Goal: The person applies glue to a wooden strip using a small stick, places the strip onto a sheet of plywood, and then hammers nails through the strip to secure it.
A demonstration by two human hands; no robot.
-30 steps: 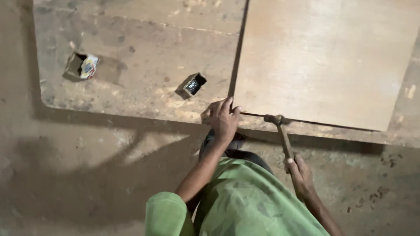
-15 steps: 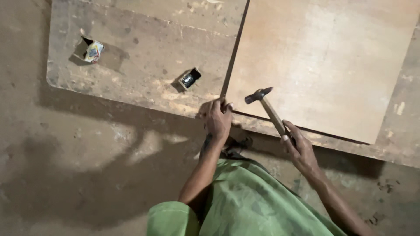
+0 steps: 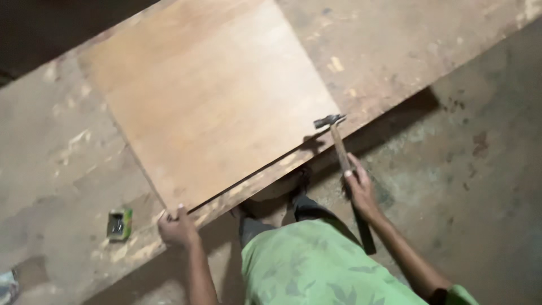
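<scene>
My left hand [image 3: 178, 226] rests on the near corner of a light plywood sheet [image 3: 209, 96], fingers curled at its edge. The sheet lies flat on a bigger, worn wooden board [image 3: 51, 164]. My right hand [image 3: 358, 189] grips the wooden handle of a hammer [image 3: 337, 141]. The hammer's metal head hovers just over the sheet's right near corner. I wear a green patterned shirt [image 3: 322, 265] that fills the bottom of the head view.
A small open green box [image 3: 119, 223] of nails lies on the worn board, left of my left hand. Another small box [image 3: 7, 285] shows at the bottom left edge. Dusty concrete floor [image 3: 480, 169] spreads to the right.
The view has swung, so the boards now lie diagonally. My right hand has moved the hammer to the sheet's other near corner. My left hand stays on the first corner.
</scene>
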